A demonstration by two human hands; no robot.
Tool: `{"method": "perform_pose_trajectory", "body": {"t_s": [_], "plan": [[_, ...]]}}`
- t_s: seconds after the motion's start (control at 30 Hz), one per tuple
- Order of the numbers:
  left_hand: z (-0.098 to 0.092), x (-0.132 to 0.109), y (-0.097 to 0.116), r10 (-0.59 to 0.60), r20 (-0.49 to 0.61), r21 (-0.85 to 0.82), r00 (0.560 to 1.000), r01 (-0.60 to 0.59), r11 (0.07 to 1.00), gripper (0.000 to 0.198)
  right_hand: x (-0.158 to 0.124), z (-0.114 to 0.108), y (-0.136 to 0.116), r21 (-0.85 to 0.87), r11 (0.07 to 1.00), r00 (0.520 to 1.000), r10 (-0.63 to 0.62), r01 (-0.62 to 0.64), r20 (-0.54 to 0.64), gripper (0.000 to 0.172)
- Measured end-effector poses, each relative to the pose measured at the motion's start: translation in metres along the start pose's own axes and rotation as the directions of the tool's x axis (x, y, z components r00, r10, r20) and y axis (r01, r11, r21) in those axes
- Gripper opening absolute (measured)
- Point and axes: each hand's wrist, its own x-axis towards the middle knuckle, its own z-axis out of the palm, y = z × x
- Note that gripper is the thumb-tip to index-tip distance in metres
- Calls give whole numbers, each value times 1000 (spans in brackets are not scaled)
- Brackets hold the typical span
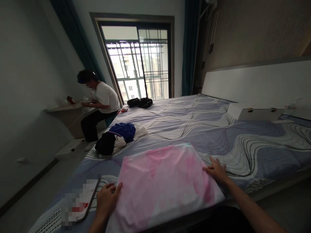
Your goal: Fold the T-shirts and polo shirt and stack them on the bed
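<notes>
With the cloth as the hub of the clock and 12 straight across the bed, there is 1 pink-and-white cloth [162, 184], spread flat at the near edge. There are 2 hands on it. The left hand [108, 194], at 9, has its thumb against the cloth's left edge and its fingers curled; I cannot tell whether it grasps any fabric. The right hand [216, 170], at 3, lies loose and unclenched, fingers spread, thumb on the cloth's right side.

Just beyond the left hand, at 9, lies 1 flat panel [91, 197], its face mostly blurred. At between 10 and 11 sits 1 heap of blue, black and white clothes [121, 131]; at 11, farther off, 1 black bundle [139, 102]. At 2 are 1 white box [255, 111] and 1 clear bottle [289, 108] beside it.

The bed [175, 127] wears a grey-purple sheet with wavy black-and-white bands. Its 1 white headboard [262, 81] stands at 2. At between 10 and 11, 1 person [108, 97] in a white top sits by 1 desk [63, 109]. Farther back, 2 dark green curtains [190, 48] flank 1 barred window [138, 61], with buildings outside.
</notes>
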Motion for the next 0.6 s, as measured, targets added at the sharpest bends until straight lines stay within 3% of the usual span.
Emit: {"method": "perform_pose_trajectory", "body": {"t_s": [0.13, 0.33, 0.47, 0.6], "plan": [[15, 59, 11, -1, -39, -91, 999, -2, 996, 63, 42, 2, -18, 24, 999, 996, 35, -37, 82, 48], [28, 129, 15, 58, -9, -209, 998, -58, 976, 59, 98, 10, -38, 30, 996, 995, 78, -80, 56, 49], [33, 157, 24, 58, 7, -190, 998, -56, 980, 56, 133, 14, -53, 60, 993, 995, 96, -98, 36, 51], [37, 170, 25, 37, -14, -193, 999, -39, 980, 51, 163, 23, -58, 76, 995, 998, 68, -68, 4, 43]]}}
